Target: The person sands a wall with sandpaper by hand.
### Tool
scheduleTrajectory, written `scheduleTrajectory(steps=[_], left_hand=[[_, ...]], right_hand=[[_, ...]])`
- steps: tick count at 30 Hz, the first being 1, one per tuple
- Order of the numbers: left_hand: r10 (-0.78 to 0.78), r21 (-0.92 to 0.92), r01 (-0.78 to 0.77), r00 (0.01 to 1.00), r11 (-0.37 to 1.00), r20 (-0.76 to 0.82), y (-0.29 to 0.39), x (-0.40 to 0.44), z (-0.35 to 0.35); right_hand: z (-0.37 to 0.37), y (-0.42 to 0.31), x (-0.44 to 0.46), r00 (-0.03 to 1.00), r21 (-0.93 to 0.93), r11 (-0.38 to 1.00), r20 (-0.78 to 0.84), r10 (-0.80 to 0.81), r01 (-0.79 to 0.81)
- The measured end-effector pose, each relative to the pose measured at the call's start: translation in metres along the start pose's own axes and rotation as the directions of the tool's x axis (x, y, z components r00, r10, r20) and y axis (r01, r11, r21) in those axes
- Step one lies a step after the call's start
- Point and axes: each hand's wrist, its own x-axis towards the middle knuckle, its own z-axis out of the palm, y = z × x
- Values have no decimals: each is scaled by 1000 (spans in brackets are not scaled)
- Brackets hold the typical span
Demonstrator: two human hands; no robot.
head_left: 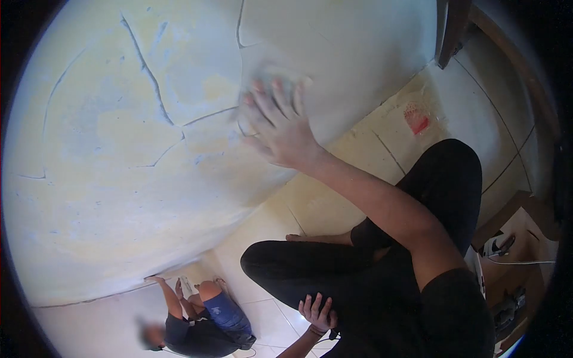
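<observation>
My right hand is pressed against the cracked, patchy wall, fingers spread and blurred by motion. Beneath those fingers lies a flat greyish sheet that looks like sandpaper, mostly covered by the hand. Dark cracks run through the plaster left of and above this hand. My left hand rests on my dark-trousered leg, its fingers apart and slightly bent, with nothing seen in it.
At lower left, a co-worker sits by the wall base, one hand against it. A red-patterned packet lies on the tiled floor. An open cardboard box with tools stands right. A brown wooden post rises at upper right.
</observation>
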Motion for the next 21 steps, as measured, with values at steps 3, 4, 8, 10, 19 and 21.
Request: scheduleTrajectory(steps=[3, 4, 8, 10, 19, 21], left_hand=[[-8, 15, 8, 1000, 1000, 14, 1, 0, 0], [-2, 24, 2, 1000, 1000, 19, 1, 1, -1], [8, 24, -9, 1000, 1000, 26, 3, 5, -3], [4, 23, -5, 1000, 1000, 19, 5, 3, -5], [-13, 22, 13, 1000, 1000, 15, 4, 2, -2], [-3, 25, 2, 1000, 1000, 19, 3, 5, -2]], right_hand=[[-15, -11, 29, 999, 26, 998, -3, -54, 54], [-8, -2, 16, 996, 1, 997, 36, -79, 79], [39, 66, -103, 975, -110, 982, 176, -134, 155], [34, 48, -95, 985, -85, 991, 144, -90, 103], [13, 19, -19, 985, -16, 985, -2, -173, 173], [29, 51, -64, 979, -52, 979, 56, -196, 199]])
